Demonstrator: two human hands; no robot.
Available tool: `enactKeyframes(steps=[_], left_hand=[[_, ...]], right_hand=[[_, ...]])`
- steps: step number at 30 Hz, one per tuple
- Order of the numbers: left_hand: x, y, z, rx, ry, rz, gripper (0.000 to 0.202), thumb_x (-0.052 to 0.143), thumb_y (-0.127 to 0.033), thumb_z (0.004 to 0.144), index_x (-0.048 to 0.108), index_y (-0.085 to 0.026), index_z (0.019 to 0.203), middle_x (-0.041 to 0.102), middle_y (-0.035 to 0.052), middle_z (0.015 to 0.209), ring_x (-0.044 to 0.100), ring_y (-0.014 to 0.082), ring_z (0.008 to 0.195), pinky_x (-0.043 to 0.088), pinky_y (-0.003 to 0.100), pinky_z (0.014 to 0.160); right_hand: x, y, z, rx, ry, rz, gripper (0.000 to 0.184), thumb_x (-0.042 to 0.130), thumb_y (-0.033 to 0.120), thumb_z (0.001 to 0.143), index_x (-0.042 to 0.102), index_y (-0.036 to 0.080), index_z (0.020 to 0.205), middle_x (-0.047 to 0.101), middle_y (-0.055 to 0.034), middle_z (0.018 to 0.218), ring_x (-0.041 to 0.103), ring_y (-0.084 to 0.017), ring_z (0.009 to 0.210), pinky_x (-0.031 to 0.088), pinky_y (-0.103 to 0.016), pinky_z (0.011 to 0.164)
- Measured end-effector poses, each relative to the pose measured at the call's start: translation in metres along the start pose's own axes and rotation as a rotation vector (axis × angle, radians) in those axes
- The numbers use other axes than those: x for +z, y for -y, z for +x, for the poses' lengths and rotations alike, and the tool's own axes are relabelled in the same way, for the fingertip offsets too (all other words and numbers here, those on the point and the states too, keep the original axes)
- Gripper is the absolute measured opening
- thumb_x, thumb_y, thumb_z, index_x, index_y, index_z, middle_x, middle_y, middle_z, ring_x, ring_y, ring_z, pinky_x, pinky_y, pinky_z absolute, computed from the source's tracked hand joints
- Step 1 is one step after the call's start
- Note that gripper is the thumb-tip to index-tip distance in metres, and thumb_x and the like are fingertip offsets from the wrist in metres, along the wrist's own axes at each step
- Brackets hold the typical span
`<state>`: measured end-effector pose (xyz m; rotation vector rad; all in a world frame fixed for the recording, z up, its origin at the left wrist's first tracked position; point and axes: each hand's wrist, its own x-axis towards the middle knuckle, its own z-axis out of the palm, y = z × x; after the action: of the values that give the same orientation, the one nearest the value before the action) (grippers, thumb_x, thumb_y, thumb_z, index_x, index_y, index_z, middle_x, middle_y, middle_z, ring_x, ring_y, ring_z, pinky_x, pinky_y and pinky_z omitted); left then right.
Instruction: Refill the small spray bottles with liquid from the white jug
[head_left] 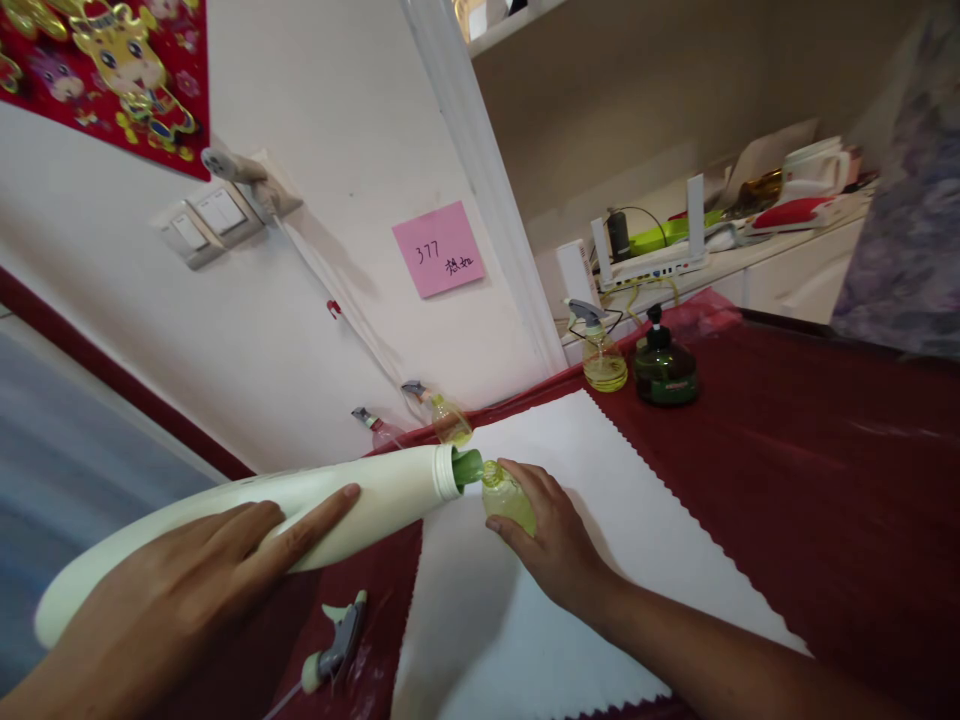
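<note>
Gripped in both hands: large pale bottle (390, 490) and small yellow bottle (511, 507)

Item one: the left hand (199, 570) is holding the large pale bottle in a wide grasp, index finger stretching along its side. The mouth is pointing toward the right hand (553, 540).

Item two: the right hand is holding the small yellow bottle in a narrower grasp, thumb and fingers wrapping its body. Its neck is sitting just beside the green matter (468, 467) at the pale bottle's mouth (spout or liquid, cannot tell). The small bottle is positioned over the white sheet (634, 520); whether its base is touching, cannot tell.

Surroundings: a grey sprayer head (343, 640) is lying on the dark red cover (787, 480). A pink spray bottle (385, 433) and a yellow spray bottle (450, 422) are standing near the wall (322, 130). One glass-like spray bottle (604, 368) is standing beside a dark green pump bottle (665, 372).
</note>
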<state>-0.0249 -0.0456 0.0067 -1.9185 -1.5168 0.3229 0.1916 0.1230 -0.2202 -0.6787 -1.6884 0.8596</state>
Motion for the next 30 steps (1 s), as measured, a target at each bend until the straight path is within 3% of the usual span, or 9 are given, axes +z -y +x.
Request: enactKeyframes(steps=[7, 13, 19, 24, 30], left_hand=[[0.0, 0.003, 0.0, 0.009, 0.001, -0.016, 0.062, 0.026, -0.025, 0.104, 0.011, -0.049, 0.16, 0.062, -0.002, 0.08, 0.065, 0.02, 0.07, 0.045, 0.037, 0.072], [0.008, 0.014, 0.002, 0.147, -0.118, 0.035, 0.063, 0.035, -0.032, 0.1, 0.023, -0.039, 0.161, 0.059, -0.0022, 0.071, 0.062, 0.0183, 0.057, 0.044, 0.033, 0.061], [0.009, 0.01, 0.002, 0.138, -0.15, 0.039, 0.065, 0.038, -0.037, 0.097, 0.025, -0.037, 0.161, 0.063, -0.0014, 0.073, 0.065, 0.0197, 0.06, 0.048, 0.035, 0.062], [0.005, 0.004, 0.007, 0.161, -0.23, 0.042, 0.064, 0.035, -0.033, 0.097, 0.026, -0.036, 0.161, 0.059, -0.0032, 0.066, 0.061, 0.0182, 0.051, 0.045, 0.033, 0.055], [0.002, -0.002, 0.01, 0.097, -0.23, 0.01, 0.065, 0.035, -0.036, 0.097, 0.022, -0.044, 0.16, 0.064, -0.0024, 0.067, 0.066, 0.0224, 0.054, 0.049, 0.037, 0.055]], right_hand=[[0.0, -0.001, 0.0, -0.008, 0.002, 0.003, 0.054, 0.067, 0.029, 0.09, 0.049, 0.028, 0.141, 0.061, -0.0087, 0.135, 0.056, -0.03, 0.124, 0.047, -0.053, 0.106], [0.001, -0.002, 0.0, -0.007, 0.0, 0.0, 0.054, 0.066, 0.03, 0.09, 0.049, 0.028, 0.141, 0.061, -0.0087, 0.136, 0.056, -0.03, 0.124, 0.047, -0.052, 0.106], [0.0, 0.0, 0.0, -0.001, 0.005, 0.004, 0.053, 0.065, 0.029, 0.09, 0.049, 0.028, 0.141, 0.06, -0.0084, 0.136, 0.056, -0.029, 0.124, 0.046, -0.052, 0.107], [0.0, -0.001, 0.0, -0.002, 0.007, 0.005, 0.053, 0.066, 0.03, 0.091, 0.049, 0.028, 0.141, 0.061, -0.0083, 0.135, 0.056, -0.029, 0.124, 0.046, -0.053, 0.107], [0.0, -0.002, -0.001, 0.004, 0.004, 0.005, 0.054, 0.065, 0.03, 0.091, 0.048, 0.029, 0.142, 0.061, -0.0073, 0.136, 0.056, -0.028, 0.125, 0.046, -0.05, 0.108]])
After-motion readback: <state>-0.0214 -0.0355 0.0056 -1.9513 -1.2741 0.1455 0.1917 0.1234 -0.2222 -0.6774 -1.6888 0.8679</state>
